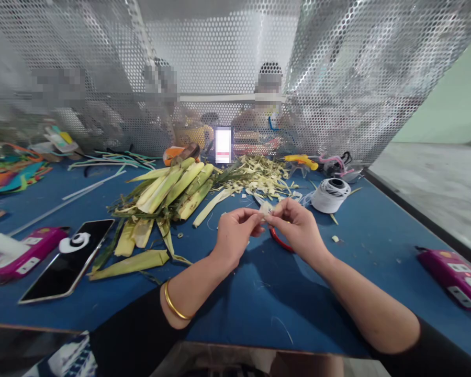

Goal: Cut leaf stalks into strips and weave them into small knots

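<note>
My left hand (237, 230) and my right hand (298, 222) meet above the middle of the blue table, fingers pinched together. Between their fingertips is a small pale piece of corn husk (266, 208), partly hidden by the fingers. Beneath them lie scissors with a red handle (279, 241), mostly covered by my right hand. A spool of white thread (330, 196) stands to the right of my right hand. To the left of my left hand is a pile of green-yellow corn husks (168, 191), with loose husk strips around it.
Husk scraps (267, 178) are heaped at the back, by a lit phone (223, 145). Purple power strips (35, 251) lie at both sides. A dark phone (70, 259) rests at left. A yellow-handled tool (301, 161) sits before the perforated metal screen (220, 47); people are behind it.
</note>
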Demonstrator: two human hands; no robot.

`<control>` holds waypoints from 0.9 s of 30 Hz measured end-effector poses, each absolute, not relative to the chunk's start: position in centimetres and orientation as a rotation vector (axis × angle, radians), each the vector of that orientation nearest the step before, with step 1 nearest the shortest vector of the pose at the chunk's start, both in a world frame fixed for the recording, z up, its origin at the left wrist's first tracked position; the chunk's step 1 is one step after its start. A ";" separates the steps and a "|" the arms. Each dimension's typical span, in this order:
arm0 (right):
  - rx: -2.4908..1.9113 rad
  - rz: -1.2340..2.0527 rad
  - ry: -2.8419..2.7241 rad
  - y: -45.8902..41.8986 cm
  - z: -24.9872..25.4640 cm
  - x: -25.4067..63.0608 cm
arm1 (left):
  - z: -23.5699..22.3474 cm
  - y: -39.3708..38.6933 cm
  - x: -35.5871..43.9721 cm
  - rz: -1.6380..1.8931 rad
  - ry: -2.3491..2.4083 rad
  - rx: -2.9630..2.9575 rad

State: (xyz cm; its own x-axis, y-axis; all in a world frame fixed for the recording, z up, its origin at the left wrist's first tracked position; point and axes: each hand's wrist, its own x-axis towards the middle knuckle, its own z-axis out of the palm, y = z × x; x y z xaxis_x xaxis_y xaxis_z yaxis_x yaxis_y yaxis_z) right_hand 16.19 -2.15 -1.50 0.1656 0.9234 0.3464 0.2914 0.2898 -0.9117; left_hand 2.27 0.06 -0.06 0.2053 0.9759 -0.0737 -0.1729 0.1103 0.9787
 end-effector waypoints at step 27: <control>-1.299 0.414 -1.564 -2.7 -1.0 16.0 | -0.3 0.2 2.2 1.111 0.951 1.200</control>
State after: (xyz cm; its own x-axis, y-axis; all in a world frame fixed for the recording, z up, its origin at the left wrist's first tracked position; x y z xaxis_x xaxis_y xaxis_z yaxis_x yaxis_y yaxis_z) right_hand 16.01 -2.72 -0.97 0.0987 0.8745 0.4748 0.5253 0.3595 -0.7712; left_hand 2.22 0.16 -0.27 0.2138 0.9768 0.0130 -0.1378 0.0169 0.9903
